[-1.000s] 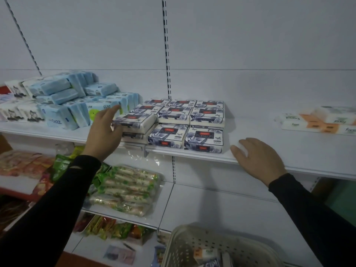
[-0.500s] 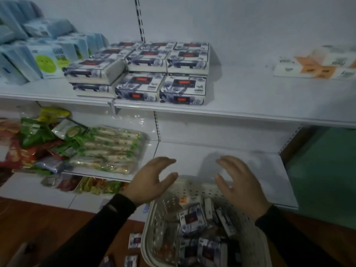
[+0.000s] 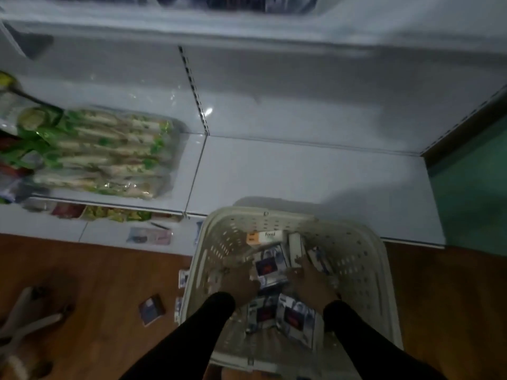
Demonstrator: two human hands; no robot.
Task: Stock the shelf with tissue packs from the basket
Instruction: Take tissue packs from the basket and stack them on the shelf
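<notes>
A cream perforated basket point(image 3: 359, 259) stands on the wooden floor against the lower shelf point(image 3: 301, 174). Several blue-and-white tissue packs with a red label lie in it, along with an orange-and-white pack point(image 3: 264, 237). My left hand point(image 3: 241, 281) and my right hand point(image 3: 311, 282) are both down inside the basket. They clasp one tissue pack point(image 3: 270, 266) from its left and right sides. More packs point(image 3: 295, 316) lie between my forearms. The view is dim and blurred, so the fingertips are hard to make out.
Green snack bags point(image 3: 109, 152) fill the lower shelf's left part. The upper shelf's front edge point(image 3: 247, 31) runs across the top. Loose packs point(image 3: 151, 308) lie on the floor left of the basket. A white frame point(image 3: 27, 322) sits bottom left.
My head has tilted down from the upper shelf to the basket. Both hands left the shelf, dropped over the basket, and now reach inside it around a pack.
</notes>
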